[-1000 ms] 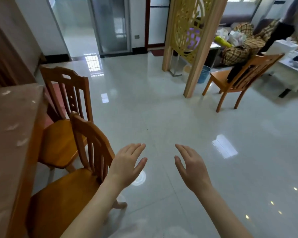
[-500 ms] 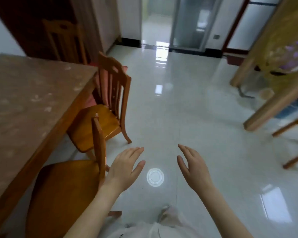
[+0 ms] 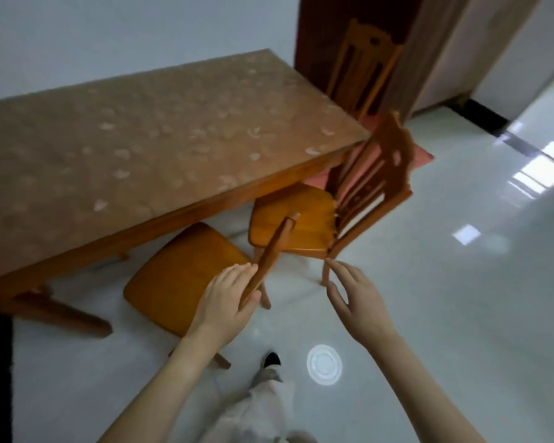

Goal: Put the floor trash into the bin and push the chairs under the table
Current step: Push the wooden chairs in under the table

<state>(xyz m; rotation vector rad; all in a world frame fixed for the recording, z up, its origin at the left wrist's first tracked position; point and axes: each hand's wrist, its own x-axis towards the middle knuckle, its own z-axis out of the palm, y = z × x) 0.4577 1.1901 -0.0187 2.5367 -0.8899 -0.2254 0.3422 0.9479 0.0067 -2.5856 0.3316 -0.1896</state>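
Left hand (image 3: 227,302) at the back rail of the near chair (image 3: 186,276): fingers on the seat side, thumb on the other, loosely curled around the rail; firm clasp or not, cannot tell. Right hand (image 3: 355,302) spread, fingers apart, empty, beside the far chair's rear leg, not touching it. Near chair seat partly under the table (image 3: 135,148) at its front edge. Far chair (image 3: 304,222) at the table's right front corner, seat mostly out. Third chair (image 3: 362,68) beyond the table's right end. White round lid (image 3: 323,364) on the floor (image 3: 461,298) below the right hand, next to a shoe (image 3: 272,359).
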